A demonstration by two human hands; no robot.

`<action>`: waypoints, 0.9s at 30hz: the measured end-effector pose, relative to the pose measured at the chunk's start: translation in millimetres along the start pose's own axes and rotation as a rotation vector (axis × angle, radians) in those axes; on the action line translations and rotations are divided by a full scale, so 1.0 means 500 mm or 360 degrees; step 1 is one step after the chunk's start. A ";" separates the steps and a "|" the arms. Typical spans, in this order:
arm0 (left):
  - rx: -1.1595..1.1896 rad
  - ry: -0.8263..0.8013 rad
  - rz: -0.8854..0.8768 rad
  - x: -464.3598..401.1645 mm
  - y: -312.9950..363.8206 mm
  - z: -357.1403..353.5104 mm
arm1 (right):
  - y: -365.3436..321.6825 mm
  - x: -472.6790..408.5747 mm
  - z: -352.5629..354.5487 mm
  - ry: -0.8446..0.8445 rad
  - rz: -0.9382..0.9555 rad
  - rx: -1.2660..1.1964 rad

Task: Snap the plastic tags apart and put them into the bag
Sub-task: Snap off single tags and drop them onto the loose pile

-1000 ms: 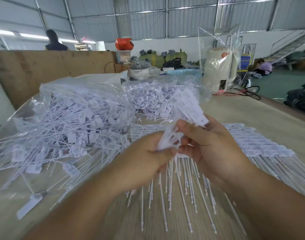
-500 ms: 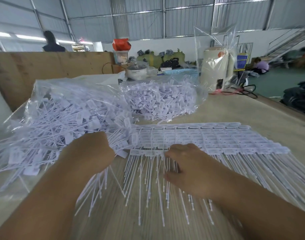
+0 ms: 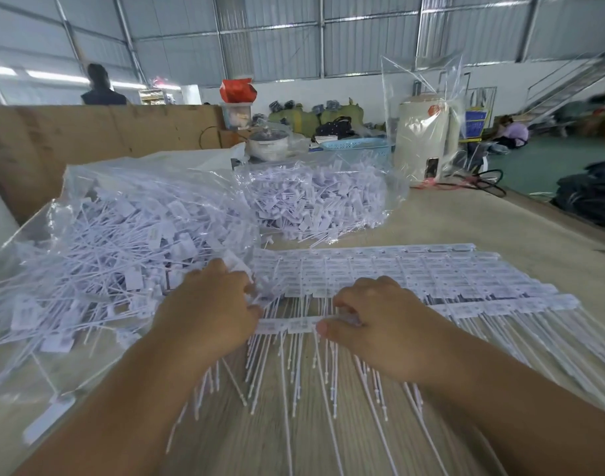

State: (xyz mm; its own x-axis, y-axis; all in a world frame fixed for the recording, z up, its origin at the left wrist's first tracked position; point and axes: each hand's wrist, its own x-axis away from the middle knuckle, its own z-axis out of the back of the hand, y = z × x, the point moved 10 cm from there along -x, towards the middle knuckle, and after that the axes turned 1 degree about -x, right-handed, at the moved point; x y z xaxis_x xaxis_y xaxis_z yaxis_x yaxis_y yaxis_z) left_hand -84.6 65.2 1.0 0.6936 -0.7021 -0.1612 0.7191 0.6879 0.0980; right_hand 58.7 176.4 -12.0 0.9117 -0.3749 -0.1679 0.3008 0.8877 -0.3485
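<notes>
A person's two hands are working at the near edge of a wooden counter (image 3: pixel 483 214), gripping one strip of joined white plastic tags (image 3: pixel 294 325) between them. The left hand (image 3: pixel 208 314) is curling its fingers over the strip's left end, while the right hand (image 3: pixel 380 324) is pinching the right end between thumb and bent fingers; the tags' thin tails are fanning toward the near edge. Just beyond the hands, rows of unsnapped tags (image 3: pixel 414 273) are lying flat, stretching toward the right edge. At the left side, a clear plastic bag (image 3: pixel 98 242) is sitting heaped with loose tags, its mouth touching the left hand. Farther back, near the counter's middle, a second filled bag (image 3: pixel 314 201) is resting, with a cream-coloured appliance (image 3: pixel 424 142) standing at the far edge.
</notes>
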 end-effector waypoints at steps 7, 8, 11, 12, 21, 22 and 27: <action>0.0001 -0.0004 0.0097 0.010 -0.010 0.008 | 0.001 -0.006 0.005 0.0096 0.0075 0.0240; 0.0006 0.0020 0.0085 0.010 -0.007 0.011 | -0.001 -0.005 0.013 0.0145 0.0086 0.0225; 0.0055 0.0183 -0.0072 0.006 0.016 0.027 | -0.006 -0.001 0.044 0.0318 0.0142 0.0213; 0.0131 0.0250 -0.0136 0.006 0.025 0.035 | -0.008 0.001 0.055 0.0374 0.0160 0.0219; 0.1331 0.0097 -0.0230 0.009 0.053 0.027 | -0.037 0.021 0.108 0.0604 0.0274 0.0161; 0.1396 0.0088 -0.0212 0.009 0.053 0.026 | -0.041 0.023 0.109 0.0595 0.0288 0.0156; 0.1604 -0.0091 -0.0222 0.012 0.072 0.017 | -0.031 0.020 0.104 0.0458 0.0192 0.0035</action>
State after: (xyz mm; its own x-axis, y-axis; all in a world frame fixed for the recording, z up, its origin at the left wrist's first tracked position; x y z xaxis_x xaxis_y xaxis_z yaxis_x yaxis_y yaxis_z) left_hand -54.0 84.3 11.9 0.5829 -0.7901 -0.1898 0.4760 0.1428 0.8678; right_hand 77.6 172.8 39.4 0.8257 -0.3237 -0.4620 0.2039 0.9349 -0.2907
